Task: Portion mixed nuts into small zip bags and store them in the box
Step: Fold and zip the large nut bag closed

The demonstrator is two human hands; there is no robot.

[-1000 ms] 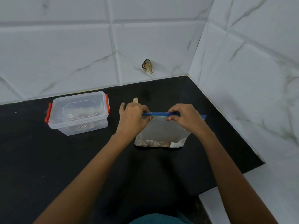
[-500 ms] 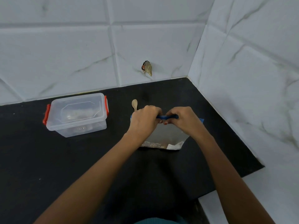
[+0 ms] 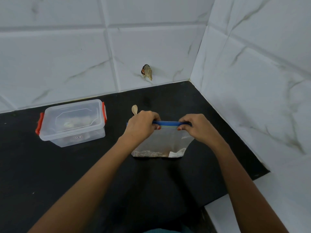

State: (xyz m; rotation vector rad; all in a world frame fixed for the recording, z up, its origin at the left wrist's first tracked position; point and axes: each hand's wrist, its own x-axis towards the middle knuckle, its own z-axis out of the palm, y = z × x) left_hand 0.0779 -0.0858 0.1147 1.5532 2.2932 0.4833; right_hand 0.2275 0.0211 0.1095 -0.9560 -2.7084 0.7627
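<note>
A clear zip bag [image 3: 161, 142] with a blue zip strip stands upright on the black counter [image 3: 84, 165], with some brown contents at its bottom. My left hand [image 3: 143, 125] pinches the left part of the strip and my right hand [image 3: 195, 126] pinches the right part. A short stretch of blue strip shows between them. A clear plastic box [image 3: 72, 122] with red clips and its lid on sits to the left. A small wooden spoon [image 3: 134, 109] lies just behind my left hand, mostly hidden.
White marbled tile walls close off the back and right sides of the counter. A hole [image 3: 147, 74] with debris marks the back wall. The counter's right front corner ends near a white ledge [image 3: 252, 207].
My hands were close together on the strip half a second ago; now they have spread apart along it, exposing more of the blue strip between them.
</note>
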